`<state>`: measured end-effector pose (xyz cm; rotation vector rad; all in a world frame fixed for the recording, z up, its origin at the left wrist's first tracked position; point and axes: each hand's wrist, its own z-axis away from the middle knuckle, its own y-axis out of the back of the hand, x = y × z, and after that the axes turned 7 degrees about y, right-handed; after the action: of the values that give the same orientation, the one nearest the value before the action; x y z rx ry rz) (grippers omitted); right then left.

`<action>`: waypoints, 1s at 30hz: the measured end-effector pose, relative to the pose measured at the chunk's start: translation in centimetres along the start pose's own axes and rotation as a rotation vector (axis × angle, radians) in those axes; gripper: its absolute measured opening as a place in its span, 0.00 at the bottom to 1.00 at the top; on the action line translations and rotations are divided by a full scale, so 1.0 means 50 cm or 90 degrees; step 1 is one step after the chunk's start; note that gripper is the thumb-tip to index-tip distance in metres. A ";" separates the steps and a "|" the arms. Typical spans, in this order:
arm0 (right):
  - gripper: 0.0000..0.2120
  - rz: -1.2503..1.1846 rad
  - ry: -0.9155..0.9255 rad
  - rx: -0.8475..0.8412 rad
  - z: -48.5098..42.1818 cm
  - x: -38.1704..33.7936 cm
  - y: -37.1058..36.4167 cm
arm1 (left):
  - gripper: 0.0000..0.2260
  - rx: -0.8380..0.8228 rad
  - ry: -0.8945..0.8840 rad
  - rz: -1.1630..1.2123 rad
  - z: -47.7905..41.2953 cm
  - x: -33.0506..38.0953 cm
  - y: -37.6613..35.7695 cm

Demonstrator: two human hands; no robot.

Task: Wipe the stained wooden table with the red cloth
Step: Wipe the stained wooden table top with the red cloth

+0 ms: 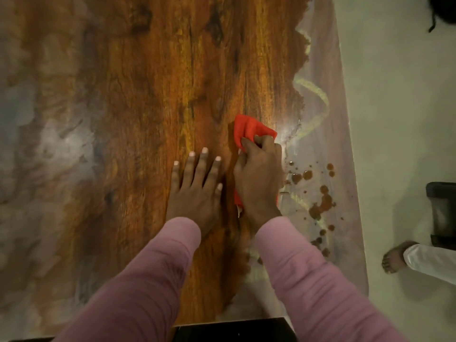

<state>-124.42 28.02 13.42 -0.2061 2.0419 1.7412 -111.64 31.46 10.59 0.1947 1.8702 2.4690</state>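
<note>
the right grip (259, 174) is grasping the red cloth (249, 129), fingers curled over its bunched part, and is pressing it on the wooden worktop (148, 70), toward the right side, where the wood pattern is meeting a pale marbled band. the left grip (195, 191) is lying released and flat on the worktop just left of it, fingers straight and spread. brown stains (323, 201) are sitting on the pale band, just right of the cloth. on the floor at the right, a bare foot (394, 257) is standing.
</note>
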 end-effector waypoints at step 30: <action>0.13 -0.016 -0.049 0.025 0.166 0.038 0.030 | 0.27 0.085 -0.023 -0.002 -0.009 -0.006 -0.023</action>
<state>-124.75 36.64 13.10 -0.1488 2.0077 1.6674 -111.43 31.29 9.34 0.2383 2.0201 2.3229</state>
